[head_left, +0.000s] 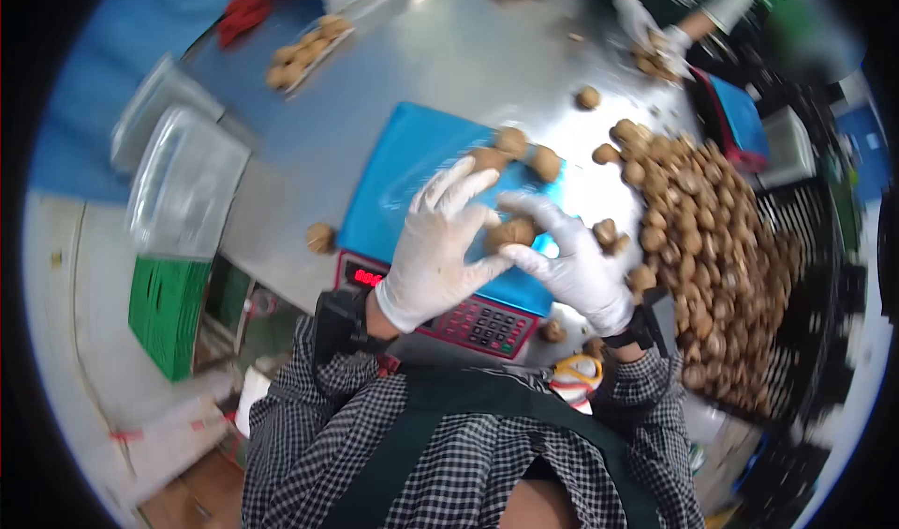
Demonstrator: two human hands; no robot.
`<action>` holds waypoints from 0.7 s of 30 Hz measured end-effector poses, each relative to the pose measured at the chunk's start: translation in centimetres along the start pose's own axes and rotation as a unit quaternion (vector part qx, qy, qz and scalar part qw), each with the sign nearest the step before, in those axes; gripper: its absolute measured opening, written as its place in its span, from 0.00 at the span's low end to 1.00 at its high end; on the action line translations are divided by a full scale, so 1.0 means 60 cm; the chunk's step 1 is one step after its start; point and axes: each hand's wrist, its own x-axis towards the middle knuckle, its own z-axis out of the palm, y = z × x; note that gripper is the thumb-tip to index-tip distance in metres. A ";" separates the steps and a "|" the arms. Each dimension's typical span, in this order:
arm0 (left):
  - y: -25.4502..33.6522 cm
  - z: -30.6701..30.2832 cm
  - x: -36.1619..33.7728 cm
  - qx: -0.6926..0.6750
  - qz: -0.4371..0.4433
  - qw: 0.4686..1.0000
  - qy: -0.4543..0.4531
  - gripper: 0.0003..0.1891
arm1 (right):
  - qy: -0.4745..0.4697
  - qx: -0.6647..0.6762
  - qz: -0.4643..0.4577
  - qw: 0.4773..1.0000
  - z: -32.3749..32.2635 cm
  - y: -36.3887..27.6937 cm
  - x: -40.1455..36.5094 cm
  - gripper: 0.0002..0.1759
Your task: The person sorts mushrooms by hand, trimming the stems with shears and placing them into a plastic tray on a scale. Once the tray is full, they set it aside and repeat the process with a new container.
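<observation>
Both my hands wear white gloves and work over the blue platform of a digital scale (393, 168). My right hand (576, 271) has its thumb and fingers curled around a brown shiitake mushroom (510, 235). Across from it, my left hand (431, 253) has its fingers stretched out and its thumb apart, the thumb tip close to that mushroom. Its fingertips overlap another mushroom (487, 159) at the scale's far side. Two more mushrooms, a round one (511, 141) and a paler one (545, 164), lie beside it. The red display is partly hidden by my left wrist.
A large heap of mushrooms (702, 239) lies at the right by a black crate (796, 332). Clear plastic trays (187, 183) are stacked at left. Filled mushroom trays (307, 53) stand farther back. Yellow-handled scissors (576, 370) are near my waist. A co-worker's gloved hands (646, 28) handle mushrooms.
</observation>
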 end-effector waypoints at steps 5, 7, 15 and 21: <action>0.083 0.077 0.001 -0.116 0.092 0.977 -0.155 0.22 | 0.063 0.044 0.172 0.982 -0.040 -0.016 -0.169 0.18; 0.102 0.097 0.007 -0.190 0.050 0.955 -0.223 0.22 | 0.096 0.017 0.244 0.965 -0.063 -0.005 -0.256 0.16; 0.087 0.192 0.101 -0.046 0.107 0.966 -0.230 0.20 | -0.026 -0.236 0.517 0.823 -0.088 -0.002 -0.595 0.14; 0.114 0.354 0.149 0.117 0.128 0.938 -0.300 0.23 | 0.115 -0.203 0.365 0.901 -0.079 0.026 -0.550 0.16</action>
